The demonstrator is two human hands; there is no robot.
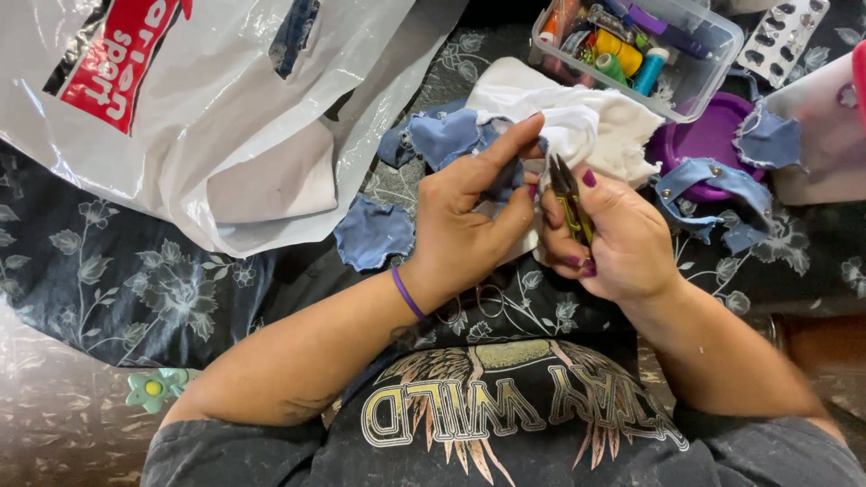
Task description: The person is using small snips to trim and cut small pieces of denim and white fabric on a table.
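My left hand [469, 216] pinches a piece of white cloth [586, 122] together with a blue denim scrap [451, 135], thumb and forefinger closed on the fabric. My right hand [618, 239] grips small thread snips [568, 194] with dark blades and a yellowish handle. The blade tips point up at the fabric right beside my left fingertips. Both hands hover over a dark floral cloth [117, 280]. A purple band [406, 293] circles my left wrist.
A big white plastic bag [225, 108] lies at the upper left. A clear box of thread spools [631, 54] stands at the top right, with a purple lid [704, 140], denim strips [722, 185] and a loose denim patch [372, 233] around.
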